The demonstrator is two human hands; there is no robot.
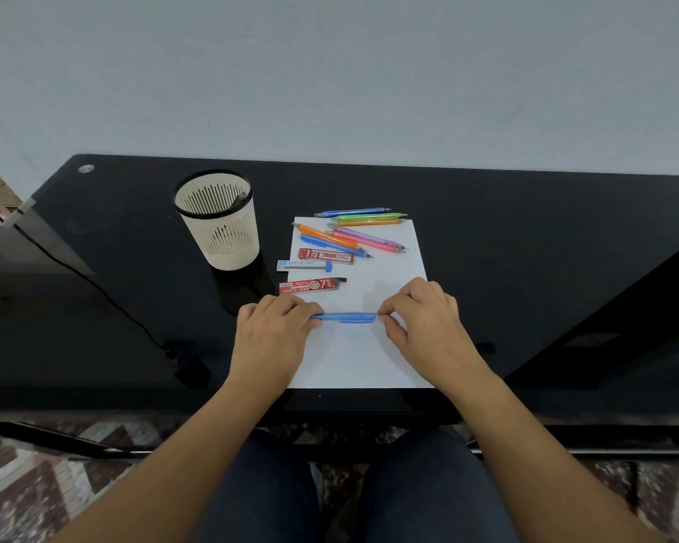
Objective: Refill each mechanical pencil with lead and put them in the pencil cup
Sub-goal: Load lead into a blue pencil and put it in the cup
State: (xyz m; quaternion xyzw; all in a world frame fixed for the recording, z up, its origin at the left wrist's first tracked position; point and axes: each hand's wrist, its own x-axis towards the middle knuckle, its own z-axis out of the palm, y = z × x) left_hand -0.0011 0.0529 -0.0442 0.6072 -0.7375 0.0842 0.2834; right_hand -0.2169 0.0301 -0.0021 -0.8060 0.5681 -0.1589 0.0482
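Blue pencil (345, 317) lies left-right, tip likely leftward, ends pinched by left grip (273, 331) and right grip (428, 319)

— The table (526, 248) under the left hand (271, 335) and the right hand (428, 319), which material is it?

— It looks like black glass. It is very glossy and gives reflections. The sheet (369, 358) directly below both hands is white paper, matt.

— And the blue pencil (345, 317) between them?

— Smooth plastic, a little shiny. The pencils (353, 233) beyond the hands are coloured plastic, partly translucent. The pencil cup (228, 237), beyond the left hand, is cream plastic with a dull finish.
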